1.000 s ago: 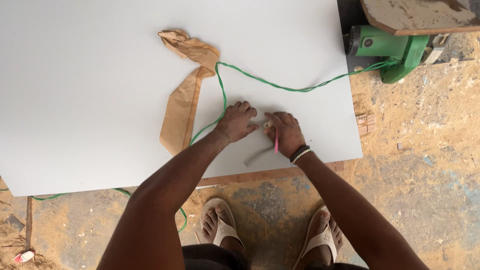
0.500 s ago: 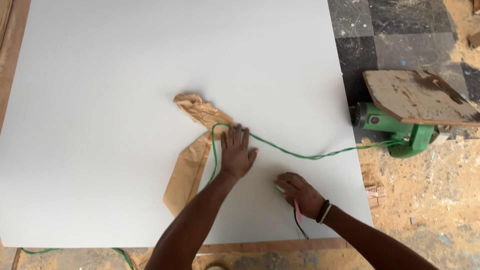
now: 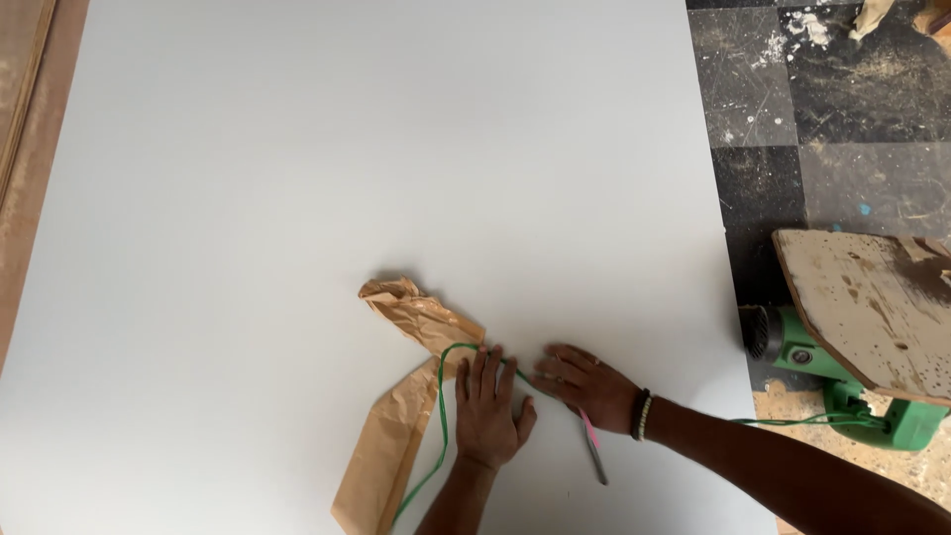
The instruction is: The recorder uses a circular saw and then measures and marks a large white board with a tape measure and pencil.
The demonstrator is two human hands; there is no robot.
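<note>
My left hand (image 3: 489,411) lies flat on the large white board (image 3: 297,198), fingers spread, with its fingertips on a thin green cord (image 3: 442,401) and the edge of a crumpled brown paper bag (image 3: 416,317). Just to its right, my right hand (image 3: 586,384) rests on the board and grips a pink and grey pencil (image 3: 595,454) that sticks out under the palm towards my wrist. A dark and white bracelet sits on that wrist. The green cord loops past my left hand and runs down over the paper.
A green power tool (image 3: 842,381) sits off the board's right edge, partly under a worn, paint-spattered wooden piece (image 3: 872,307). Dark, dusty floor tiles (image 3: 812,119) lie beyond the right edge. Brown wood (image 3: 25,149) shows along the left edge.
My right hand has moved up and left, close beside my left hand. The left hand stays flat on the cord and paper. The view has shifted farther over the board.
</note>
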